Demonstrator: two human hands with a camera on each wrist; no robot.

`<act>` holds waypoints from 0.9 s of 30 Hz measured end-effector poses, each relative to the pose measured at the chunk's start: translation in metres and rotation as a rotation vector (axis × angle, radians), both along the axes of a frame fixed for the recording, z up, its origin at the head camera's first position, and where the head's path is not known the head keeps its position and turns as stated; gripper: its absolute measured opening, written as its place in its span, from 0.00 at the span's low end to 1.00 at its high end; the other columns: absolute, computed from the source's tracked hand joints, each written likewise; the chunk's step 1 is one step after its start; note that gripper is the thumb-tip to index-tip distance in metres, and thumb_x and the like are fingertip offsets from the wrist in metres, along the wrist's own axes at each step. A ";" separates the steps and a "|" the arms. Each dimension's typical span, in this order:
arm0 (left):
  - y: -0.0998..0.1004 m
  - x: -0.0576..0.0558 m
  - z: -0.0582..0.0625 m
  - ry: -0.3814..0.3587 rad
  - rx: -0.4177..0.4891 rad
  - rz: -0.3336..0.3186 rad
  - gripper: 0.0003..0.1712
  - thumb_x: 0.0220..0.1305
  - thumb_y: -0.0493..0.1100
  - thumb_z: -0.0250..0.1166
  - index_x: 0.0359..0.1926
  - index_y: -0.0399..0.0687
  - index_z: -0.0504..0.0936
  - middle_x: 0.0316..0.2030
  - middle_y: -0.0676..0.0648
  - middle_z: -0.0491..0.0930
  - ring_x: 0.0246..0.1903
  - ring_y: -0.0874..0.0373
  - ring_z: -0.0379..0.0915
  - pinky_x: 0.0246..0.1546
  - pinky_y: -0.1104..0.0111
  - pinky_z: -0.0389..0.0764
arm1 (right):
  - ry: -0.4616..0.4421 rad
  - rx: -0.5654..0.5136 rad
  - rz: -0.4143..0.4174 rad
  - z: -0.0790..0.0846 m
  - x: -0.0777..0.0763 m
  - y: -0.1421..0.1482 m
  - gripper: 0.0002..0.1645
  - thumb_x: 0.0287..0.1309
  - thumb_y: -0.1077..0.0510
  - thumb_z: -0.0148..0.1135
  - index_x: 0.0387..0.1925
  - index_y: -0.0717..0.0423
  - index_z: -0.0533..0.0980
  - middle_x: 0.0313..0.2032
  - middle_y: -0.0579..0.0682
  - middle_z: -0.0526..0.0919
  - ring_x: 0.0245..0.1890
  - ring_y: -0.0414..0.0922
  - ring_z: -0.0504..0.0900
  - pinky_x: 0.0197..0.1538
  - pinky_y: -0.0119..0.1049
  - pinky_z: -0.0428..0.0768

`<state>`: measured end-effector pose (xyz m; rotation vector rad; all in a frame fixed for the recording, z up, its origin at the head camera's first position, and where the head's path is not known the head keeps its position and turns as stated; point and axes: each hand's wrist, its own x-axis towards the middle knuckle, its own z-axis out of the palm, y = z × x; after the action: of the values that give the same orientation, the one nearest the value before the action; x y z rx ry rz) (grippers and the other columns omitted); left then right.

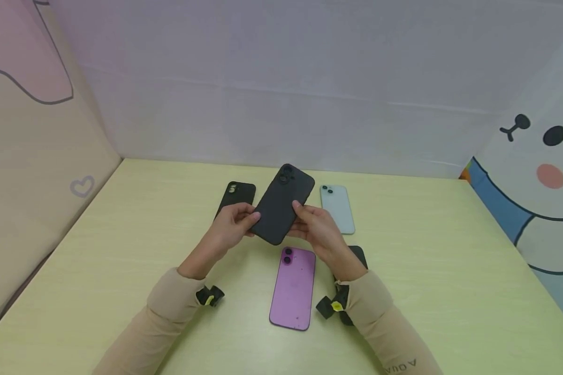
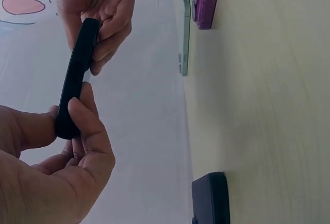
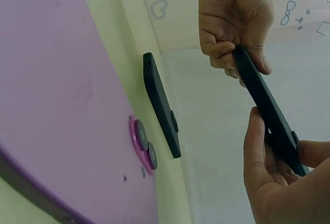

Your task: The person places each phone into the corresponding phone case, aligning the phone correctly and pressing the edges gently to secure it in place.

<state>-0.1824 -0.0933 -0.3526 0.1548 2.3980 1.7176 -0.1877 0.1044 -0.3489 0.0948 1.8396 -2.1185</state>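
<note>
Both hands hold a matte black phone (image 1: 283, 205) up over the table, tilted, with its two-ring camera corner pointing away from me. My left hand (image 1: 233, 223) pinches its lower left edge, thumb on the back face and fingers beneath. On the opposite long edge, my right hand (image 1: 316, 229) grips with the thumb on top and the other fingers underneath. In the left wrist view the black phone (image 2: 77, 80) shows edge-on between the two hands. Below the hands lies a pink phone (image 1: 293, 289), camera side up.
A black phone or case (image 1: 238, 194) lies behind my left hand, partly covered by it. A pale phone (image 1: 338, 208) lies behind my right hand. Another dark phone-shaped thing (image 1: 358, 254) is mostly hidden under my right wrist. A pale curtain (image 1: 281, 120) backs the table (image 1: 450, 271).
</note>
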 end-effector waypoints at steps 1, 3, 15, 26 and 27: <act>-0.001 0.000 0.000 0.002 -0.009 -0.001 0.13 0.66 0.39 0.52 0.46 0.32 0.73 0.35 0.39 0.78 0.27 0.62 0.73 0.34 0.67 0.79 | 0.003 0.007 -0.010 0.000 0.000 0.000 0.22 0.64 0.52 0.50 0.45 0.69 0.72 0.24 0.45 0.81 0.26 0.39 0.81 0.39 0.33 0.81; -0.003 0.001 0.002 0.004 -0.030 0.000 0.13 0.67 0.39 0.52 0.45 0.33 0.74 0.34 0.41 0.78 0.26 0.61 0.71 0.35 0.64 0.78 | 0.008 0.015 -0.036 -0.001 -0.001 0.002 0.21 0.64 0.52 0.51 0.44 0.68 0.73 0.23 0.45 0.81 0.26 0.39 0.81 0.38 0.32 0.81; -0.009 -0.002 0.004 -0.037 -0.069 -0.039 0.15 0.67 0.41 0.52 0.47 0.35 0.75 0.29 0.48 0.76 0.27 0.58 0.69 0.35 0.64 0.75 | -0.020 0.025 -0.139 0.001 -0.006 0.010 0.22 0.65 0.46 0.46 0.43 0.63 0.70 0.21 0.44 0.81 0.23 0.39 0.81 0.33 0.31 0.81; -0.013 -0.002 0.008 -0.062 -0.070 -0.019 0.17 0.67 0.44 0.53 0.49 0.36 0.75 0.29 0.48 0.75 0.28 0.57 0.68 0.33 0.68 0.73 | 0.026 -0.083 -0.133 0.002 -0.004 0.012 0.21 0.67 0.46 0.42 0.42 0.59 0.69 0.19 0.43 0.82 0.21 0.39 0.81 0.33 0.32 0.79; -0.012 -0.002 0.008 -0.059 -0.070 -0.019 0.17 0.67 0.43 0.53 0.49 0.36 0.75 0.28 0.49 0.74 0.27 0.58 0.68 0.33 0.68 0.74 | 0.031 -0.091 -0.135 0.002 -0.004 0.012 0.20 0.67 0.46 0.42 0.42 0.59 0.70 0.19 0.43 0.82 0.21 0.40 0.81 0.33 0.33 0.79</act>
<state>-0.1847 -0.1054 -0.3444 0.1150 2.4024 1.6046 -0.1920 0.1161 -0.3468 0.1695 1.7970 -2.3048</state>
